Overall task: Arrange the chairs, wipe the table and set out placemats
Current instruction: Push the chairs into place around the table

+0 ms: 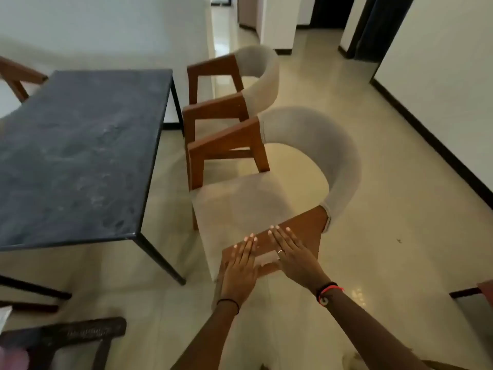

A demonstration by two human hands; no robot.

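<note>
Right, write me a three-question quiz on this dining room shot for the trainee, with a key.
1. True or false: the dark tabletop carries no placemats yet.
2. Where are the left hand and the right hand?
A) on the tabletop
B) flat on the wooden armrest of the nearest armchair
C) hanging at the person's sides
3. Fill in: the ring is on the ___ hand.

Key: 1 true; 2 B; 3 right.
</note>
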